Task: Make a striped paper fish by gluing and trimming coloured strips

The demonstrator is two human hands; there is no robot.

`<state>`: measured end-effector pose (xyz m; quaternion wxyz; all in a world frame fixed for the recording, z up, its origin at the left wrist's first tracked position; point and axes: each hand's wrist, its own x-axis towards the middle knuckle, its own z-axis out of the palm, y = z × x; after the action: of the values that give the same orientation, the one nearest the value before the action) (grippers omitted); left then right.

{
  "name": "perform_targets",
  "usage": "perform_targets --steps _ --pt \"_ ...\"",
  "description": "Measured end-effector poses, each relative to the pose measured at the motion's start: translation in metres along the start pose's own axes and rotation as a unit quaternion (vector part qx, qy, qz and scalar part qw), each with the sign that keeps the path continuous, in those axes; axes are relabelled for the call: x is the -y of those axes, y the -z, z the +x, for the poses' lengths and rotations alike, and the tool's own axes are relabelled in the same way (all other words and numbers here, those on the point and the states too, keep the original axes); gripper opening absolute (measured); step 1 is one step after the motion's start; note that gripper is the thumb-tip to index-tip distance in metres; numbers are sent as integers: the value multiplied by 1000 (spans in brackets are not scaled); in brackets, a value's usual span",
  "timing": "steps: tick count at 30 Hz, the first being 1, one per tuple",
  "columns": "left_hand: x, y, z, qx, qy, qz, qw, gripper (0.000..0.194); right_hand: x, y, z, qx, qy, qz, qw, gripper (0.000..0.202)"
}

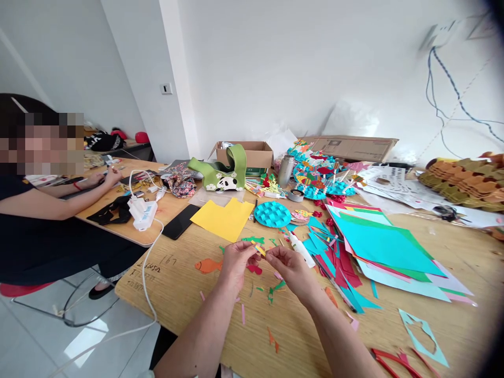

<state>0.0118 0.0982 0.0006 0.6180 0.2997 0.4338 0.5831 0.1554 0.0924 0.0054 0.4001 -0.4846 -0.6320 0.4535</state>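
Observation:
Between my two hands is a small yellow paper strip (259, 249). My left hand (237, 262) pinches its left end, and my right hand (289, 268) pinches the right end. Around them on the wooden table lie an orange paper fish (208, 265), a green paper cutout (254, 240) and a dark pink cutout (255, 269) partly behind my left hand. A white glue bottle (301, 249) lies just beyond my right hand. Farther off is a round blue textured paper piece (272, 214), with a yellow paper sheet (223, 218) to its left.
Stacked coloured paper (386, 241) and blue and red scraps (338, 262) lie to the right. Red-handled scissors (394, 362) are at the near right. A phone (181, 221), a power strip (142, 212) with a trailing cable, and a seated person (43, 210) are on the left.

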Motion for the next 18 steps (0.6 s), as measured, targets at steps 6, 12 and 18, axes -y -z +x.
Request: perform_targets --steps 6,12,18 --pt "0 0 0 6 4 1 1000 24 1 -1 0 -8 -5 -6 1000 33" --pt "-2 0 -1 9 6 -4 1000 23 0 1 1 -12 -8 1 1000 34" --pt "-5 -1 -1 3 5 -11 1000 22 -5 1 2 -19 -16 11 1000 40"
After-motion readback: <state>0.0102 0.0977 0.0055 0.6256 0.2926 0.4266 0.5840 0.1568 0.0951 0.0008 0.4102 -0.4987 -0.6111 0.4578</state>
